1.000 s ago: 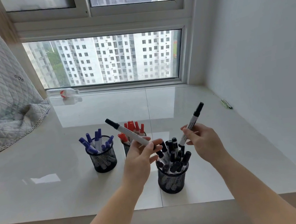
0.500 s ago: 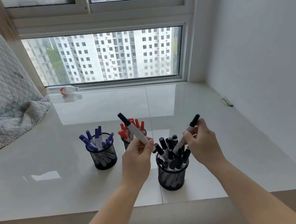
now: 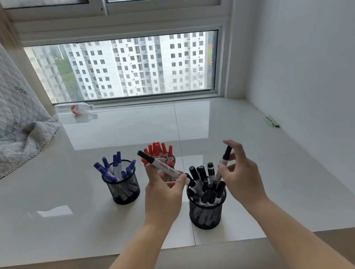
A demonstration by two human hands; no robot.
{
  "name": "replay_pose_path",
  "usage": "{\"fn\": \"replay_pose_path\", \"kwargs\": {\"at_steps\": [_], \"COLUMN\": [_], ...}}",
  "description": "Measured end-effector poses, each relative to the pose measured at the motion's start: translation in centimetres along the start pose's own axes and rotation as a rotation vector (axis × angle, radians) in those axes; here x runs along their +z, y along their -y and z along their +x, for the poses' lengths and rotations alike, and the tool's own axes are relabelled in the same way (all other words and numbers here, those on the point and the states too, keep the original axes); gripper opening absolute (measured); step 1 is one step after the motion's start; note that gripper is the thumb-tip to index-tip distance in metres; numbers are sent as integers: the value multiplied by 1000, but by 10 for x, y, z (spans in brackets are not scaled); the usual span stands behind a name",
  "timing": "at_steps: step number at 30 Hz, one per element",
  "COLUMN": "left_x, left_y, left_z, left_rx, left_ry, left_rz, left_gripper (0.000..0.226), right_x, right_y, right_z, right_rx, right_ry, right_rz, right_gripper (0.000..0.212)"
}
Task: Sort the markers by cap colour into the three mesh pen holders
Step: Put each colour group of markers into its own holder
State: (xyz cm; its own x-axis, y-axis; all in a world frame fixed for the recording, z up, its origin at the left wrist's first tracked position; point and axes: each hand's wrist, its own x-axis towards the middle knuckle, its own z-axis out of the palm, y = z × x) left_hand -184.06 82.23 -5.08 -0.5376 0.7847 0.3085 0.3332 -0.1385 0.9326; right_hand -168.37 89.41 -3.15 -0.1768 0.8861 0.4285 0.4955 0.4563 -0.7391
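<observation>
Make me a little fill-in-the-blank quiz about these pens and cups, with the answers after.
1. The left hand holds a marker with a ___ cap.
2. The right hand lowers its marker into the holder of ___ caps.
3. The far-left holder holds ___ caps.
4. There are ___ mesh holders.

Answers: black; black; blue; three

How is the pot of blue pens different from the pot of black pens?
The blue-cap holder stands farther back on the left; the black-cap holder stands nearest, between the hands. The blue-cap holder has fewer markers, loosely fanned; the black-cap holder is packed tight. No hand is at the blue-cap holder, while the right hand has a black-capped marker in the black-cap holder. Both are round black mesh cups standing upright.
</observation>
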Motion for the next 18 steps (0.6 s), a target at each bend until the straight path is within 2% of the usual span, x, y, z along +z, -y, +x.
{"fn": "replay_pose_path", "kwargs": {"at_steps": [3,6,12,15,18], "left_x": [2,2,1,2,0], "left_y": [-1,-2,-5,-5,-5], "left_z": [-1,-1,-3,-3,-2], "left_rx": [-4,-13,22,41,50], "left_ry": [21,23,-22,-34,-53], "left_rz": [-81,-137,-101,-69,-12], "left_gripper": [18,3,9,9,9], "right_x": [0,2,3,8,14], "right_y": [0,-2,-4,-7,-14], "right_z": [-1,-8,-10,-13,-23], "right_rx": [-14,-21,-59,-31,-39], "right_ry": [-75,-103,-80,19,-16], "right_rz": [52,47,13,-24,-21], "right_gripper": [33,32,30,20,13]}}
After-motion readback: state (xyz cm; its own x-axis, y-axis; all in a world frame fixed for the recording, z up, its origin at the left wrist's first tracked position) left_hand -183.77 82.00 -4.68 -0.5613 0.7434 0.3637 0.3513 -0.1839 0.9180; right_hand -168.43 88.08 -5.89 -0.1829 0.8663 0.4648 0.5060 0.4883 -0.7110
